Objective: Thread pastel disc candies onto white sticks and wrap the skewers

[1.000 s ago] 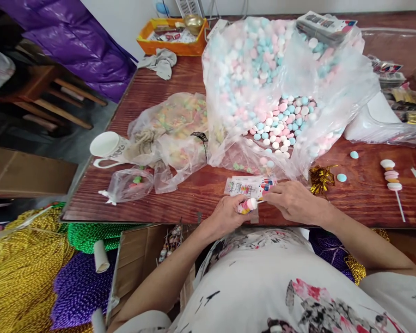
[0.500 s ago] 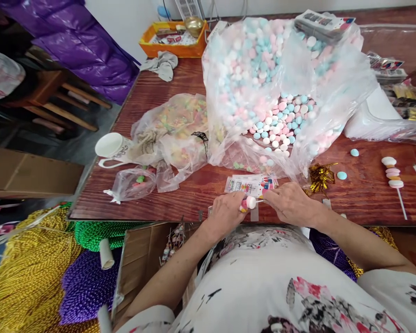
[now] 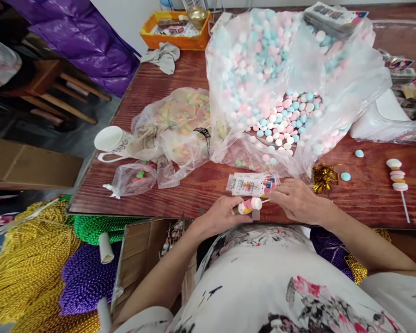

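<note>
My left hand (image 3: pixel 219 215) is closed around the candy skewer (image 3: pixel 252 205), a white stick strung with pink, white and yellow pieces. With its fingertips, my right hand (image 3: pixel 298 201) pinches the bare end of the same stick. Just beyond both hands lie some printed cards (image 3: pixel 241 184) in clear sleeves. To the right of my right hand sit a tuft of gold tinsel (image 3: pixel 322 178) and two blue discs, the nearer blue disc (image 3: pixel 345 176) beside the tinsel. A second candy skewer (image 3: pixel 397 175), with white, pink and orange pieces, lies farther right.
A big clear bag (image 3: pixel 249 55) of pastel discs covers the back middle, its mouth facing me. Left of it are a bag of gummy-looking pieces (image 3: pixel 180 115), a white mug (image 3: pixel 111 138) and a small bag (image 3: pixel 133 180). An orange tray (image 3: pixel 175 44) stands behind.
My left fingers have loosened a little, so more of the skewer's pieces show. My right hand has shifted slightly right, still on the stick. The view has tilted slightly.
</note>
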{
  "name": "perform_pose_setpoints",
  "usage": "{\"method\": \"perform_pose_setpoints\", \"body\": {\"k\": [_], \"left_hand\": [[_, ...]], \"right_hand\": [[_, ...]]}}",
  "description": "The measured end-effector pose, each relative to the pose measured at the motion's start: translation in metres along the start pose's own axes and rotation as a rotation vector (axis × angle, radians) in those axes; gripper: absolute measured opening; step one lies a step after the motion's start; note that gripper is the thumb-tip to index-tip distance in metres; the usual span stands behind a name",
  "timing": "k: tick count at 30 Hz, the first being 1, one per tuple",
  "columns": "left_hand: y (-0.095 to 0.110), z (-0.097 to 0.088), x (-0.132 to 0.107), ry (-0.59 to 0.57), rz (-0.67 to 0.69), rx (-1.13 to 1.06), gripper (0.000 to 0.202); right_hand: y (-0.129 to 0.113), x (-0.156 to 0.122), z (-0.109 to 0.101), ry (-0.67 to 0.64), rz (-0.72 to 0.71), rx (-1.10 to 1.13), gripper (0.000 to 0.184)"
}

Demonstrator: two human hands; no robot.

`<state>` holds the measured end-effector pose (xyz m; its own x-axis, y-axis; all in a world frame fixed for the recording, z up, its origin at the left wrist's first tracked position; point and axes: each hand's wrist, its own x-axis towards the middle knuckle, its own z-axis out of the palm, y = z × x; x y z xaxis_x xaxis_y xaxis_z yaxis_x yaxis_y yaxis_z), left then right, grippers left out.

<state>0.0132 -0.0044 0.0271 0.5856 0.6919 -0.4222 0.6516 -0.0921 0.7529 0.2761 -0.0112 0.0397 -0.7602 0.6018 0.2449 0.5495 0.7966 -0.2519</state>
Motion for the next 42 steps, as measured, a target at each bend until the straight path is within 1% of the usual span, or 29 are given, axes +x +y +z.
{"method": "perform_pose_setpoints", "body": {"k": [3,5,7,11,14,16,19,21,22,24,26,28,29,30,32,35,37,39,42], "left_hand": [[-0.007,-0.007,-0.001,-0.213,-0.031,-0.258,0.037],[-0.010,-0.009,-0.002,-0.325,-0.076,-0.386,0.038],[-0.011,-0.010,-0.002,-0.413,-0.085,-0.471,0.038],[-0.008,-0.007,0.000,-0.587,-0.017,-0.600,0.036],[-0.008,-0.005,0.002,-0.721,-0.050,-0.656,0.037],[-0.010,-0.003,0.002,-0.767,-0.079,-0.690,0.040],[-0.012,-0.001,0.002,-0.760,-0.107,-0.727,0.044],[-0.012,0.001,0.002,-0.709,-0.103,-0.700,0.044],[-0.011,0.003,0.003,-0.662,-0.082,-0.666,0.044],[-0.009,0.006,0.003,-0.504,-0.006,-0.527,0.043],[-0.008,0.009,0.002,-0.263,0.073,-0.247,0.036],[-0.007,0.012,-0.001,-0.009,0.115,0.118,0.023],[-0.007,0.013,-0.003,0.094,0.127,0.284,0.017],[-0.008,0.014,-0.006,0.177,0.140,0.422,0.013],[-0.008,0.013,-0.011,0.302,0.172,0.616,0.010],[-0.004,0.009,-0.016,0.440,0.203,0.796,0.009],[-0.001,0.006,-0.018,0.492,0.211,0.855,0.006],[0.002,0.005,-0.017,0.507,0.214,0.865,0.003],[0.003,0.007,-0.015,0.477,0.208,0.810,0.003]], "right_hand": [[-0.001,-0.004,-0.004,0.078,-0.138,0.004,0.020],[-0.003,-0.005,-0.007,0.117,-0.211,-0.011,0.018],[-0.005,-0.004,-0.011,0.143,-0.277,-0.051,0.015],[-0.012,0.000,-0.018,0.174,-0.430,-0.156,0.007],[-0.015,0.003,-0.020,0.190,-0.518,-0.187,0.007],[-0.017,0.004,-0.019,0.189,-0.543,-0.190,0.008],[-0.022,0.006,-0.014,0.195,-0.507,-0.169,0.008],[-0.026,0.007,-0.010,0.183,-0.412,-0.120,0.009],[-0.028,0.007,-0.008,0.163,-0.350,-0.072,0.011],[-0.030,0.008,-0.006,0.094,-0.211,0.054,0.015],[-0.030,0.009,-0.006,0.021,-0.064,0.172,0.017],[-0.026,0.008,-0.008,-0.040,0.078,0.250,0.016],[-0.024,0.008,-0.008,-0.065,0.138,0.284,0.016],[-0.021,0.007,-0.009,-0.088,0.188,0.318,0.018],[-0.016,0.006,-0.009,-0.126,0.261,0.377,0.022],[-0.014,0.005,-0.007,-0.139,0.310,0.415,0.024],[-0.015,0.006,-0.005,-0.125,0.285,0.408,0.024],[-0.019,0.007,-0.004,-0.088,0.234,0.344,0.022],[-0.027,0.009,-0.002,0.011,0.111,0.152,0.017]]}}
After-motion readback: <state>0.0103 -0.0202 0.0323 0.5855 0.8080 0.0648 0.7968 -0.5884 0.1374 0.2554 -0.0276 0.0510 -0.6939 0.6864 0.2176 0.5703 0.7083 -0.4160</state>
